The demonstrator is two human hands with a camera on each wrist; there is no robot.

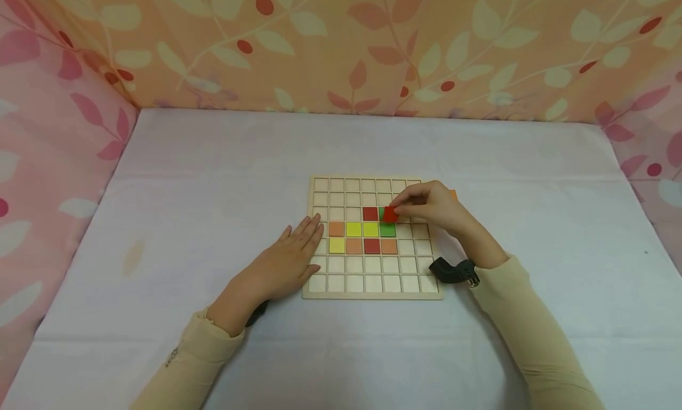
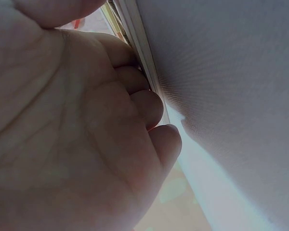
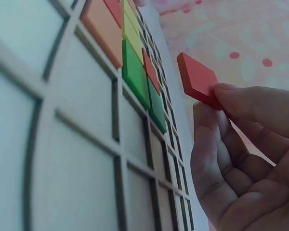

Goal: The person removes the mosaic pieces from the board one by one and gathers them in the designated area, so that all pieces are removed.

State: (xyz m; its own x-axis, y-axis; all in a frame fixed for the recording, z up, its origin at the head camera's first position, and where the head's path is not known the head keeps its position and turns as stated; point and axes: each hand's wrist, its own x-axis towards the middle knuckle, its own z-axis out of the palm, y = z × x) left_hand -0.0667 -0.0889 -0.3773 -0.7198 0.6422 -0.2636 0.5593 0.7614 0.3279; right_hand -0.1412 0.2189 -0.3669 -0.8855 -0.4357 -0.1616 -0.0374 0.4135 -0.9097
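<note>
Placing, it seemed, a red tile (image 1: 391,214), the right hand (image 1: 433,207) pinched it above the board (image 1: 373,284), left hand (image 1: 285,265) flat at its edge, and careful lowering looked due next.

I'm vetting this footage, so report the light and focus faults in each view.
Head view: soft, even light, the board legible; left wrist view: the left hand mostly in shade, a glaring patch on the tablecloth at lower right; right wrist view: the red tile reads clearly, the board's nearest cells look soft, the patterned backdrop pale.
</note>
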